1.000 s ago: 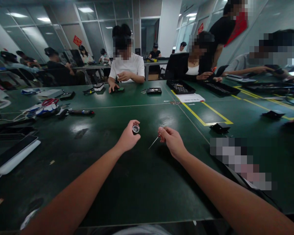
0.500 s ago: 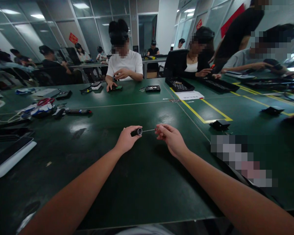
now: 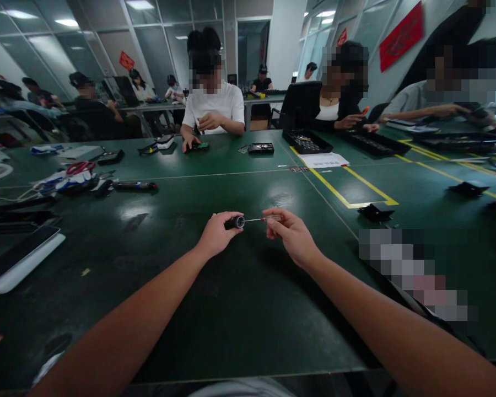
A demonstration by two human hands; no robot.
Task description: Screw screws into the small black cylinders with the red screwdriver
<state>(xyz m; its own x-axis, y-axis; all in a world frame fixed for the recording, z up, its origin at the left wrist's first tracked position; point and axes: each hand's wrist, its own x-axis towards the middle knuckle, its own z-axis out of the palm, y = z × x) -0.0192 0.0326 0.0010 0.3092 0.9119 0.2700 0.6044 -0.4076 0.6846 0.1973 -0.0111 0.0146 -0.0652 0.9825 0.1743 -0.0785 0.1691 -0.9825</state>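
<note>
We find the black cylinder (image 3: pixel 234 222) above the bench (image 3: pixel 231 309), grasped between the thumb and fingers of the left hand (image 3: pixel 215 234), its ringed end turned toward the right hand (image 3: pixel 291 231), whose fingers pinch the handle of a thin tool (image 3: pixel 270 218), seemingly so that shaft and opening line up. We cannot tell whether the tip touches the rim or sits inside it, and the left hand covers the cylinder's other end. Farther right, near a small black part (image 3: pixel 376 212), pixelation masks what lies there.
</note>
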